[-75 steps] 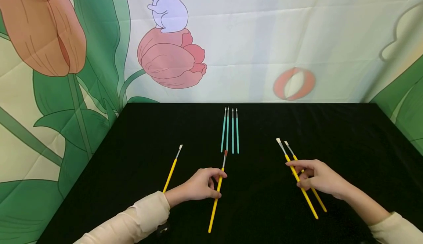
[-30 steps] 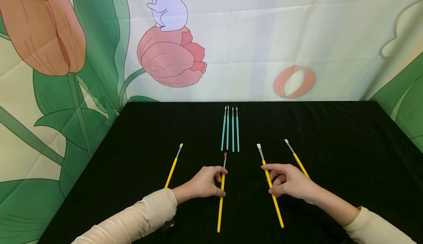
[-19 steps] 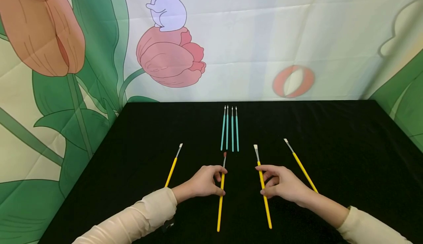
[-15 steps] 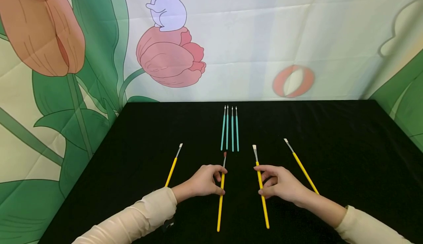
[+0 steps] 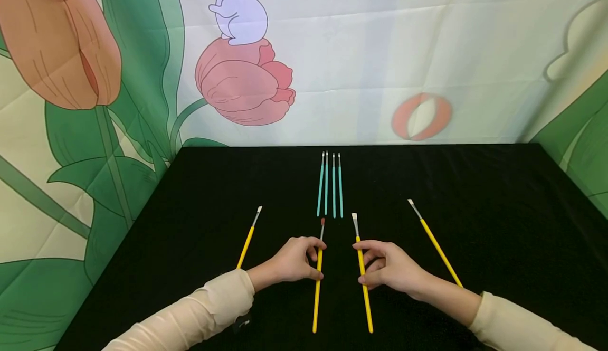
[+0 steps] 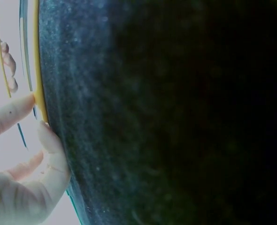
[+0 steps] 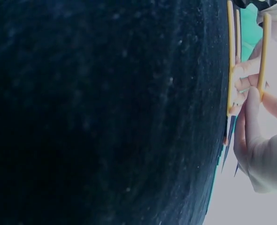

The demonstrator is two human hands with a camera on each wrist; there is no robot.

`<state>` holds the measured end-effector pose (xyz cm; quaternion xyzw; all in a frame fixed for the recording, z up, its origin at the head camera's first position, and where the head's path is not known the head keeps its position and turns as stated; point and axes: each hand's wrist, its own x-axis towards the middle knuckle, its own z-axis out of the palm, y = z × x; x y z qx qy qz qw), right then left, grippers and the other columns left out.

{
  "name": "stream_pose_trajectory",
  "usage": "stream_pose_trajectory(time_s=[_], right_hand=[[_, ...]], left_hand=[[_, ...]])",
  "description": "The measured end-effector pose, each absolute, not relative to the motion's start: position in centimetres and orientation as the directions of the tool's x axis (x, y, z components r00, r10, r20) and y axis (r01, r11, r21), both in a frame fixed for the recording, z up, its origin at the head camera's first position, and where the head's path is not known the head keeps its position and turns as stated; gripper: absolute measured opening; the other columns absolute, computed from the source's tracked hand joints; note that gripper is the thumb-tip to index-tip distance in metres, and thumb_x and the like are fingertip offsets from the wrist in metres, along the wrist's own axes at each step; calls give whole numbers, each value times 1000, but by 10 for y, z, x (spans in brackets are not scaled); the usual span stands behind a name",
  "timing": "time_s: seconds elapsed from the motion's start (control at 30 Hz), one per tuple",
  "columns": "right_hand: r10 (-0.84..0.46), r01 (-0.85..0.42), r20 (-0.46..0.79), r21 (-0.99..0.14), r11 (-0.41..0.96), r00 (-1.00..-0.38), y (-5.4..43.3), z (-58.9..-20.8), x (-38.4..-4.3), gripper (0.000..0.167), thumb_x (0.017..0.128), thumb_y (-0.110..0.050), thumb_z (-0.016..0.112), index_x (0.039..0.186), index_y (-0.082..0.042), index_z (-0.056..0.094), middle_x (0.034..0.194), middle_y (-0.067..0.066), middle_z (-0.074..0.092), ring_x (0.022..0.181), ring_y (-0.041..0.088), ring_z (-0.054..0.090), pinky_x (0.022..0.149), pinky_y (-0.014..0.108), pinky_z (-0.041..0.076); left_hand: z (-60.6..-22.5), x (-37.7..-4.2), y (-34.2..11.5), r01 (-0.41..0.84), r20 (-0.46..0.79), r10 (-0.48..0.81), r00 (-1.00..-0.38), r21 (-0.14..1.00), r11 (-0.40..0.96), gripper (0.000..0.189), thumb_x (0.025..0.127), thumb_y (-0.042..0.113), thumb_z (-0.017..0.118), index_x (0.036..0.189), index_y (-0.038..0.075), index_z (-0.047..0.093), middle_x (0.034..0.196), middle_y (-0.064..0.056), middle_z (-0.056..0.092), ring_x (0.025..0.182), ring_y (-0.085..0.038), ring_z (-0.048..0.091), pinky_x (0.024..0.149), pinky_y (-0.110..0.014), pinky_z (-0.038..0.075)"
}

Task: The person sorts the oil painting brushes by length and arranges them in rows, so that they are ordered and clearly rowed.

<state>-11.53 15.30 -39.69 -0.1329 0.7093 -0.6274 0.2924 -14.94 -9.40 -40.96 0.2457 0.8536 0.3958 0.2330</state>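
Note:
My left hand (image 5: 295,260) pinches a yellow paintbrush (image 5: 315,306) with reddish-brown bristles, thumb low and forefinger higher on its handle. In the left wrist view that brush's handle (image 6: 37,51) lies along the black cloth, at the fingertips. A white-tipped yellow paintbrush (image 5: 367,309) is held by my right hand (image 5: 391,266), a short way right of the first and leaning slightly left at its tip. The right wrist view shows its handle (image 7: 265,56) raised off the cloth, between thumb and fingers. Beyond both hands lie several thin teal paintbrushes (image 5: 326,187), side by side.
One white-tipped yellow paintbrush (image 5: 246,245) lies at the left, its lower end hidden by the left sleeve. Another yellow paintbrush (image 5: 434,240) slants at the right, partly behind the right forearm. Black cloth (image 5: 214,182) covers the table up to a printed backdrop (image 5: 342,66).
My right hand has carried its brush leftward from beside the right-hand brush, and it now stands straighter. The left hand shifted its brush slightly, turning it more upright, then stayed still.

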Motion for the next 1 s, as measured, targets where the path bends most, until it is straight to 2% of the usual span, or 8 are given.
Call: stream_pose_trajectory(time_s=[0.47,1.0], right_hand=[[-567,172,-246,-968,182,-786,137,-402,-117,65,76,5,64,133,9,33,101,21,50,77,22,64,68,38,53],[-516,198,-290,-954,227,-806,115,-406,-119,64,74,9,64,131,9,36,104,20,45,75,23,64,68,36,54]], left_hand=[[-409,-150,-95,235,-216,600,-770,779,582,54,71,8,74,120,2,52,86,-2,53,57,-8,52,53,-22,46],[-408,-150,-97,211,-224,610,-760,802,559,53,72,6,73,120,0,51,88,-5,54,56,-8,53,51,-22,47]])
